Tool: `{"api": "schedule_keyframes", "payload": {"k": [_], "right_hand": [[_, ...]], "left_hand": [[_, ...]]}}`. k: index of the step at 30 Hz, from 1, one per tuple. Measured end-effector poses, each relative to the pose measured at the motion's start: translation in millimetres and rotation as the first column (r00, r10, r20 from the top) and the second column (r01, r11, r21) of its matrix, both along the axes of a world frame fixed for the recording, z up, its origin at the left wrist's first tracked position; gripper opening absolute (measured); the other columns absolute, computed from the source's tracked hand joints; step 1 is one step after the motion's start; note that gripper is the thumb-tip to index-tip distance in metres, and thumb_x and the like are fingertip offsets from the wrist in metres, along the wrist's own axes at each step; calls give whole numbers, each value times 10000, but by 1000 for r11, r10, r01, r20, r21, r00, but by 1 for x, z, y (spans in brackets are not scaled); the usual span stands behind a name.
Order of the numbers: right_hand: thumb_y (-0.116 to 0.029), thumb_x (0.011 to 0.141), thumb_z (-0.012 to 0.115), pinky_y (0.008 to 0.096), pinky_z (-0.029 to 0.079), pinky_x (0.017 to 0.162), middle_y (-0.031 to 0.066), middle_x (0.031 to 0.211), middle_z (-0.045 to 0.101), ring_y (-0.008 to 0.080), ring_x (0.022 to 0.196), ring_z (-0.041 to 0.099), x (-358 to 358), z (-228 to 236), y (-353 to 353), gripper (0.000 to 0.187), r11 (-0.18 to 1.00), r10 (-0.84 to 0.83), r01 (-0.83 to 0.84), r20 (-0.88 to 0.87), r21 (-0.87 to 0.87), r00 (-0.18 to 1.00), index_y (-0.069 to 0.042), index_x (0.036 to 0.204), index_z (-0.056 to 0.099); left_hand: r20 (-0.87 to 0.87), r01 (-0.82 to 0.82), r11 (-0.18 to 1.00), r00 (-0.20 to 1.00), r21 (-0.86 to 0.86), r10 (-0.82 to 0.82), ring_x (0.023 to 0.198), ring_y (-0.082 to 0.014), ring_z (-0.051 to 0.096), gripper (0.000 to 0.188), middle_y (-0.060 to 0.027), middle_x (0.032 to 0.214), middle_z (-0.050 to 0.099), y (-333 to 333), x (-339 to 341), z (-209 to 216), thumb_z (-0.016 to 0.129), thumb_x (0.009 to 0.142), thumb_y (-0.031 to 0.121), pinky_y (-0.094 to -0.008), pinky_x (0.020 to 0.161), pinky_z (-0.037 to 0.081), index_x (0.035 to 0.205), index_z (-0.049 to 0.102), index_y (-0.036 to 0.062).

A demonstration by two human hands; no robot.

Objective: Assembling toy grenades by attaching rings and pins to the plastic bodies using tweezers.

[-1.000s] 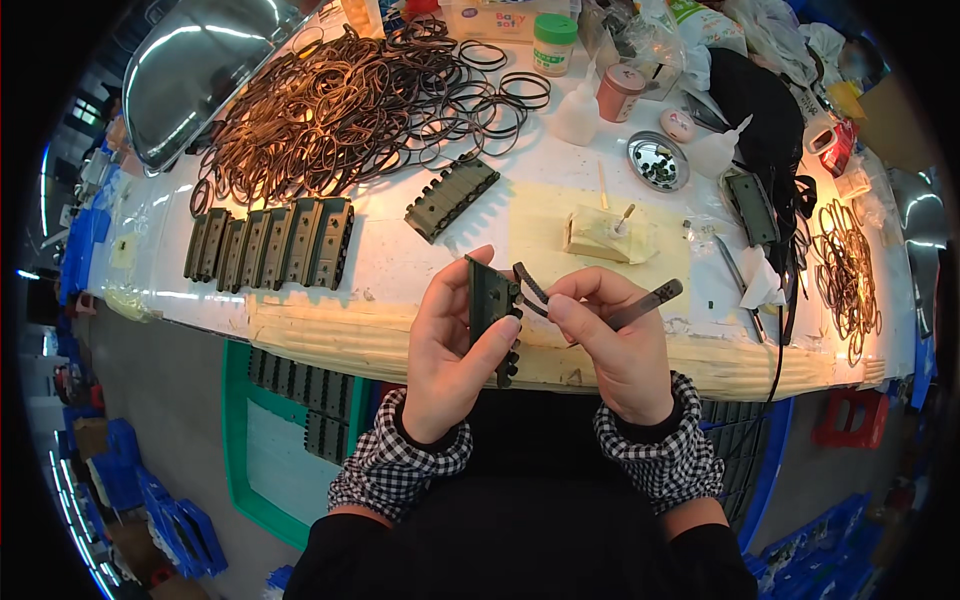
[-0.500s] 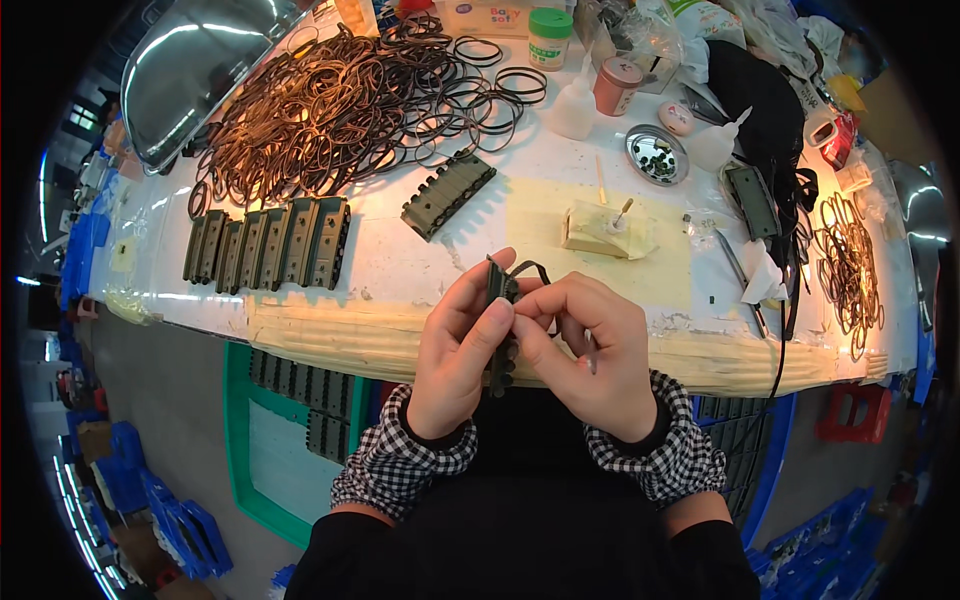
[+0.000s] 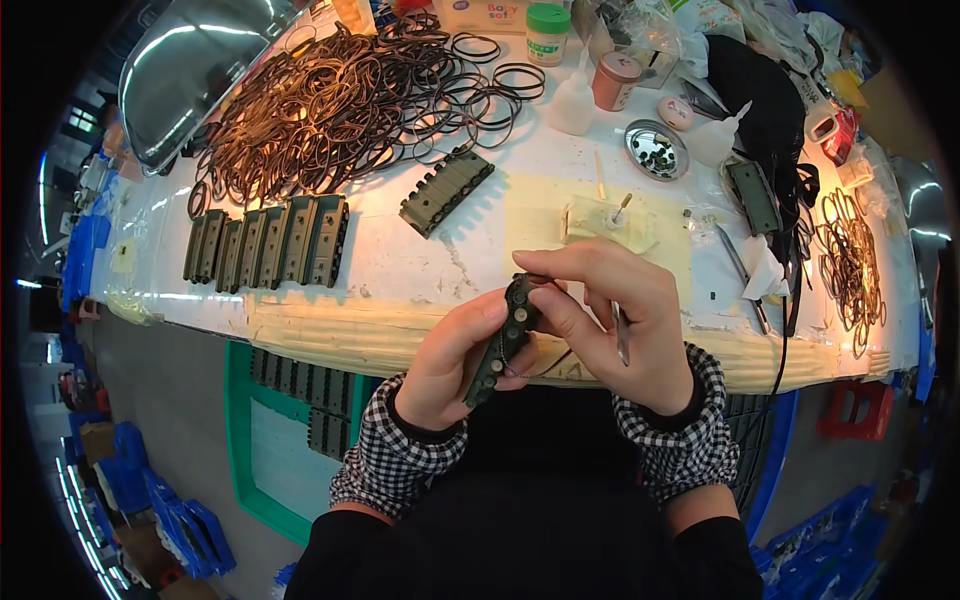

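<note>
My left hand (image 3: 448,350) is closed around a dark green toy tank hull (image 3: 496,358), tilted, its row of small round wheels facing up. Over the hull's far end bends my right hand (image 3: 632,318), thumb and forefinger pinching a black rubber track band (image 3: 540,282). Part of the band runs along the wheels; the rest is partly hidden by my fingers. A slim metal tool (image 3: 622,340), its kind unclear, is tucked among the right hand's other fingers. On the table ahead lies another green hull (image 3: 447,193), and several more (image 3: 268,245) stand in a row at the left.
A big heap of dark rubber bands (image 3: 330,110) covers the back left; a smaller pile (image 3: 853,265) lies far right. Beyond my hands are a yellowish block (image 3: 600,222), a round metal dish (image 3: 656,150) of small parts, and bottles. A green tray (image 3: 240,450) sits below the table edge.
The hull has turned so its wheels now face up. My right hand has shifted right, its forefinger now reaching over the hull's far end, and the band's raised loop no longer shows.
</note>
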State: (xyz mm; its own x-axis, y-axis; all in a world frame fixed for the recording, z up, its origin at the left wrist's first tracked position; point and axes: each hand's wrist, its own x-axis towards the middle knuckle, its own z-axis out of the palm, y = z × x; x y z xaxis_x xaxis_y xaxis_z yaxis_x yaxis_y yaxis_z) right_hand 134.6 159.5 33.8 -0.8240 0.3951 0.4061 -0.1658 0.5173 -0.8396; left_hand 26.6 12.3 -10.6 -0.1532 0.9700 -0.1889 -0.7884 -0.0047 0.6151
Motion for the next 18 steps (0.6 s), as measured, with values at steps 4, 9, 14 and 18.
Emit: {"api": "schedule_keyframes", "payload": {"k": [4,9,14,18], "right_hand": [[-14,776,695,291,482,600,86,793,632,214,692,615,2,-2,8,218,995,92,-93,23,46,996,-46,990,669],[-25,765,697,307,475,586,70,765,609,230,675,603,4,-6,11,204,990,78,-81,35,116,996,-39,964,656],[-77,724,708,312,466,582,36,771,582,215,668,585,5,-7,13,246,947,119,-102,-36,305,992,-64,965,658],[-108,701,713,310,460,591,24,804,585,206,686,584,6,-11,16,283,898,90,-40,-93,438,992,-94,979,666]], "left_hand": [[-96,36,999,995,-37,-40,634,-84,421,499,-78,864,536,0,0,5,407,979,401,-204,499,349,1205,469,-39],[-185,56,992,980,-111,-76,616,-81,411,529,-74,806,507,1,2,14,408,978,463,-191,492,343,1145,483,-34],[-140,123,989,981,-84,-134,612,-80,405,512,-69,811,503,-4,0,8,402,980,474,-194,496,337,1108,499,-12],[-128,102,992,986,-69,-110,602,-80,412,487,-76,797,501,-4,2,6,400,980,477,-209,513,355,1108,504,19]]}}
